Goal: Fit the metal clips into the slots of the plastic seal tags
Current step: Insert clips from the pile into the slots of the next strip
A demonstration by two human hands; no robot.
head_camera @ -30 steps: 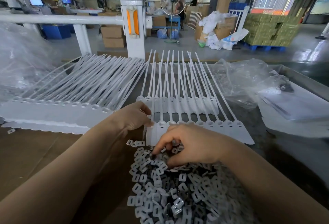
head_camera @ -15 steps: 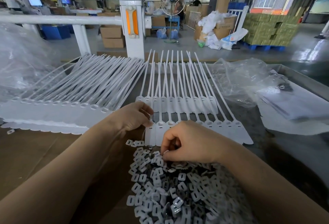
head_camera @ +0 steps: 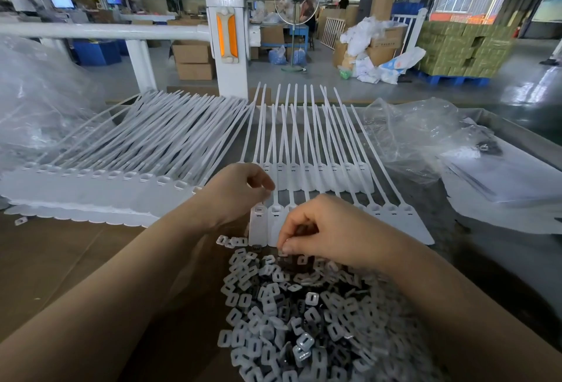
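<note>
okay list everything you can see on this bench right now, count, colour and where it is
metal clips: a heap, too many to count, silvery, near centre
front row of seal tags: white, behind the heap, partly hidden
back row of seal tags: white, behind the front row
stacked seal tags: many, white, left
plastic bags: clear, crumpled, left and right
left hand: fingers pinched above the leftmost front tag
right hand: curled, pinching at the heap's far edge

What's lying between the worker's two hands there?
In the head view, the flat heads of two white seal tags lie between the left hand and the right hand, above the clip pile.
</note>
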